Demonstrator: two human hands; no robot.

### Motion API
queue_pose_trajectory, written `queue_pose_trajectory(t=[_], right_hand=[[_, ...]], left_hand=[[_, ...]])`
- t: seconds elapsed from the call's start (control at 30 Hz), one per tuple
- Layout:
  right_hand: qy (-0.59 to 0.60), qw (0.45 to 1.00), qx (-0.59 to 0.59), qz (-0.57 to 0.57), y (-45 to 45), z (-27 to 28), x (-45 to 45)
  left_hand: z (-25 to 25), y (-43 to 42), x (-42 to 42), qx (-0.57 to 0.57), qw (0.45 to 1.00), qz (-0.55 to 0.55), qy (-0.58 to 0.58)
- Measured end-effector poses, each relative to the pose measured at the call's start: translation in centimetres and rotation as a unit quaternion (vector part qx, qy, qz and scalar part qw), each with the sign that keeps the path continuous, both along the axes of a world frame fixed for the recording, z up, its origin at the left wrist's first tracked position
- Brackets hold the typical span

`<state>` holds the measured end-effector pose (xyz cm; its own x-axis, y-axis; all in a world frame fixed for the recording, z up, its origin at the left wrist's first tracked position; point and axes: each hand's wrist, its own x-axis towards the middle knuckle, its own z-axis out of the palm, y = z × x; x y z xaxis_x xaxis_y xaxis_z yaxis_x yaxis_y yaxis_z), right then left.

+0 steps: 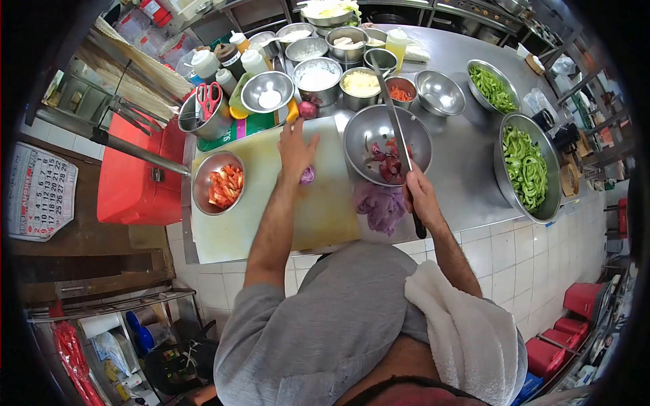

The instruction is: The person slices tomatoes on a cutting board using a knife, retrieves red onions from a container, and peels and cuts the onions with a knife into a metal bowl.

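My right hand (421, 191) grips the dark handle of a long knife (396, 125). The blade points away from me, over a steel bowl (353, 150) holding cut red onion pieces (387, 162). My left hand (296, 147) hangs over the pale cutting board (257, 230), fingers stretched forward and apart, with nothing visibly held. Just beyond its fingertips are a red onion (308, 109) and a yellow-orange piece (292, 110). Under the left wrist's right side lies a small purple piece (307, 175), perhaps onion. Crumpled purple material (379, 208) sits between board and bowl.
Left on the board stands a bowl of cut tomatoes (226, 188). Red scissors (208, 96) stand in a steel pot. Bowls of cut green peppers (527, 169) and green strips (492, 88) are at right. Several bowls and squeeze bottles (254, 62) crowd the back.
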<state>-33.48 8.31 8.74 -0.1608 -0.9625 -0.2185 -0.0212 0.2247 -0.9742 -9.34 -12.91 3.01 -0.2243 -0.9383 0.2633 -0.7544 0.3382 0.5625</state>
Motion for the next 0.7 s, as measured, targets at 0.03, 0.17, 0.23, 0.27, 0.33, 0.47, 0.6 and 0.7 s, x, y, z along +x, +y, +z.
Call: queue_pose_trajectory(t=[0.03,0.17,0.23,0.27,0.33,0.47,0.6,0.7], right_hand=[[-0.006,0.999,-0.034,-0.017,0.1,-0.4,0.1],[-0.012,0.996,-0.076,-0.034,1.5,0.7,0.1],[-0.004,0.997,-0.069,-0.043,2.3,0.7,0.0],[0.002,0.997,-0.060,-0.047,2.6,0.7,-0.1],[-0.004,0.997,-0.051,-0.051,3.4,0.8,-0.2],[-0.004,0.998,-0.030,-0.060,4.3,0.5,-0.1],[0.003,0.999,-0.024,-0.041,3.8,0.1,0.1],[0.010,0.998,-0.035,-0.041,3.3,-0.4,0.6]], left_hand=[[-0.4,-1.8,-0.4,0.007,0.999,-0.023,0.046],[0.1,-5.7,-2.5,0.036,0.999,0.015,-0.026],[-0.3,-6.9,-2.9,0.047,0.997,0.024,-0.052],[-0.5,-7.5,-3.0,0.060,0.994,0.039,-0.079],[0.0,-7.8,-3.3,0.099,0.989,0.044,-0.098],[-0.9,-8.4,-3.7,0.107,0.987,0.068,-0.097],[-2.1,-8.3,-4.4,-0.020,0.994,0.032,-0.100],[-2.2,-8.6,-4.9,0.034,0.993,0.055,-0.103]])
